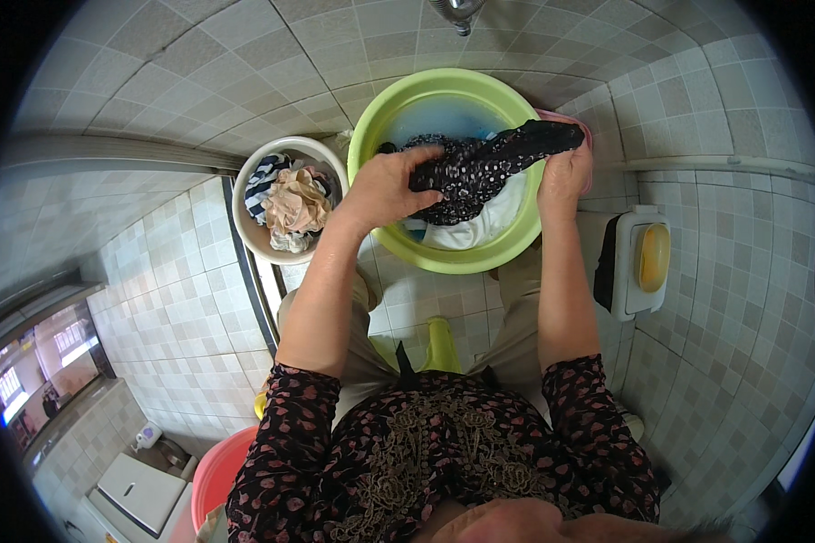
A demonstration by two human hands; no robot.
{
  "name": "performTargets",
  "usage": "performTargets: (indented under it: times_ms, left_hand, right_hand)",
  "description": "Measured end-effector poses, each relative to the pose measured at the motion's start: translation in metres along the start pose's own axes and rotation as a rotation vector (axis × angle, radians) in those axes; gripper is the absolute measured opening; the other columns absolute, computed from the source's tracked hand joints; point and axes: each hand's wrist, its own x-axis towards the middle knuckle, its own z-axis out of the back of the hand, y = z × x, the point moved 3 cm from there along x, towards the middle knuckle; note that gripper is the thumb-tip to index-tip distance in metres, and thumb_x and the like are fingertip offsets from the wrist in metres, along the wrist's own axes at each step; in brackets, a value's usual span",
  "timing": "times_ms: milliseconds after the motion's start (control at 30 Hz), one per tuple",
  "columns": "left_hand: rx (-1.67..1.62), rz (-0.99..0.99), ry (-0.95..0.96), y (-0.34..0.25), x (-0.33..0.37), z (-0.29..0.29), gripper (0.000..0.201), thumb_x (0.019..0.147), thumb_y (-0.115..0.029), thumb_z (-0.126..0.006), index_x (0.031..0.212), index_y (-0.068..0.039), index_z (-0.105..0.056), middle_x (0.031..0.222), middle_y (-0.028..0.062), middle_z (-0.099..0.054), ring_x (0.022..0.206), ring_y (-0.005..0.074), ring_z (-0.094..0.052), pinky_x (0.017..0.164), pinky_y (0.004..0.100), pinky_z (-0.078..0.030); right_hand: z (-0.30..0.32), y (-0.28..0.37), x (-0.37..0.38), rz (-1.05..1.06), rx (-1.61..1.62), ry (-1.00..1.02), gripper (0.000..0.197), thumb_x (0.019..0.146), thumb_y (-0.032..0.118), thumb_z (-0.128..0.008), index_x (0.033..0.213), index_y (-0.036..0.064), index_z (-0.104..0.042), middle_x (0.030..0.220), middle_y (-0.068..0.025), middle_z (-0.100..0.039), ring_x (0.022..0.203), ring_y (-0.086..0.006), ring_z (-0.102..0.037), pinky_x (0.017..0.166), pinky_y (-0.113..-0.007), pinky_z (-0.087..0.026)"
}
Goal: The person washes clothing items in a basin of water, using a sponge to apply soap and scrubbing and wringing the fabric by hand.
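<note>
A black garment with white dots (476, 177) lies partly in a lime-green basin (453, 261) of bluish water (439, 115). One end of it is pulled up over the basin's right rim, where my right hand (566, 175) grips it with closed fingers. At the basin's left side my left hand (388, 188) rests on the bunched part, its thumb and fingers spread apart. White cloth (491, 223) lies under the garment toward the near rim.
A pale tub (244, 219) holding beige and striped clothes stands left of the basin. Behind the basin's right rim shows a pink container (587, 181). A metal tap (460, 13) juts from the tiled wall. A red tub (210, 466) sits at lower left.
</note>
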Motion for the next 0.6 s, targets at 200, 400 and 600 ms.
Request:
performTargets:
  times_ms: [200,400,600]
  left_hand:
    - [0.061,-0.253,-0.336,0.004,0.005,0.003,0.019,0.082,-0.017,-0.063,0.092,-0.002,-0.067,0.086,0.0162,-0.065,0.086,0.0319,-0.063,0.078,0.0367,-0.048]
    - [-0.684,0.173,-0.123,-0.003,0.01,-0.005,0.024,0.085,-0.025,-0.066,0.088,-0.003,-0.056,0.079,0.0019,-0.058,0.077,0.0126,-0.054,0.072,0.0256,-0.044]
    - [0.031,-0.065,0.174,-0.009,0.0,-0.023,0.049,0.074,-0.037,-0.074,0.108,-0.004,-0.059,0.086,0.0123,-0.063,0.08,0.0184,-0.059,0.077,0.0304,-0.046]
  right_hand:
    - [-0.005,-0.01,-0.008,-0.211,0.098,0.149,0.03,0.096,0.023,-0.047,0.094,-0.0013,-0.063,0.084,-0.0022,-0.063,0.078,-0.0096,-0.053,0.072,-0.028,-0.045]
    - [-0.017,0.007,-0.013,-0.271,0.187,0.276,0.034,0.097,0.028,-0.047,0.092,-0.0018,-0.064,0.084,-0.002,-0.062,0.081,-0.0087,-0.053,0.073,-0.027,-0.044]
    - [-0.02,0.002,-0.013,-0.397,0.04,0.386,0.024,0.093,0.018,-0.049,0.099,-0.0011,-0.063,0.089,-0.0053,-0.064,0.083,-0.0118,-0.058,0.077,-0.027,-0.046]
